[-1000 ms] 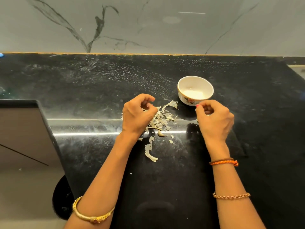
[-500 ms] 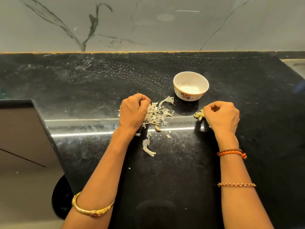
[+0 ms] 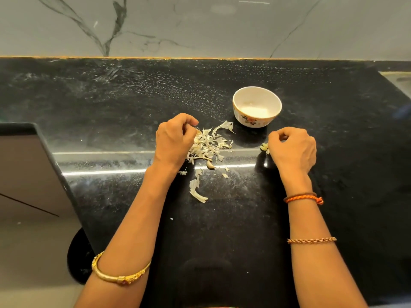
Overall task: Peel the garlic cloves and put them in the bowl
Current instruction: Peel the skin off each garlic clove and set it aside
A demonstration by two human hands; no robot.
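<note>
A small white bowl (image 3: 250,121) with a flower print stands on the black counter, and something pale lies in its bottom. My left hand (image 3: 173,142) rests with curled fingers at the left edge of a pile of garlic peels (image 3: 210,146); I see nothing held in it. One unpeeled clove (image 3: 210,166) lies just below the pile. My right hand (image 3: 293,148) sits below and right of the bowl, its fingers curled down over a few garlic cloves (image 3: 263,147) that peek out at its left side. What its fingertips pinch is hidden.
The black stone counter (image 3: 222,230) runs back to a marble wall (image 3: 200,25). A loose peel strip (image 3: 196,192) lies nearer to me. The counter's edge drops off at the left (image 3: 60,174). A sink corner (image 3: 398,78) shows at far right.
My right hand has drawn back from beside the bowl to the cloves on the counter and stays curled over them. My left hand has stayed at the peel pile.
</note>
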